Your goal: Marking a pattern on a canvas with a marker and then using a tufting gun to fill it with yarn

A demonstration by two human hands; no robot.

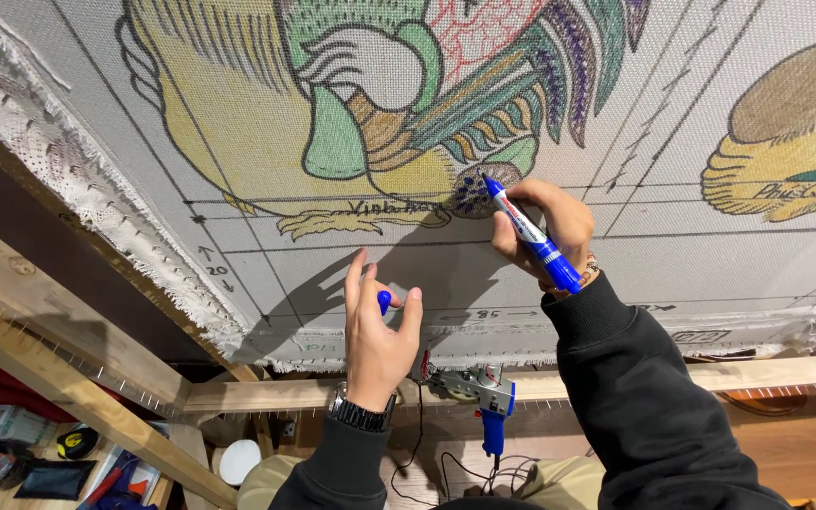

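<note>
My right hand (545, 222) grips the marker (531, 233), tip on the cloth (351, 274); left hand (377, 331) pinches its cap (384, 301). I'd press lightly, stroking inside the outline.

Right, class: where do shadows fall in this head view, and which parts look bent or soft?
Head view: the left hand and right hand with the blue marker cast dark shadows onto the stretched cloth below the drawing; the wooden frame bows toward the edges; bottom-left clutter looks dim, slightly soft.

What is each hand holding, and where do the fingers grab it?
The right hand holds a blue marker around its barrel. The left hand pinches the marker's blue cap in its fingers.
</note>
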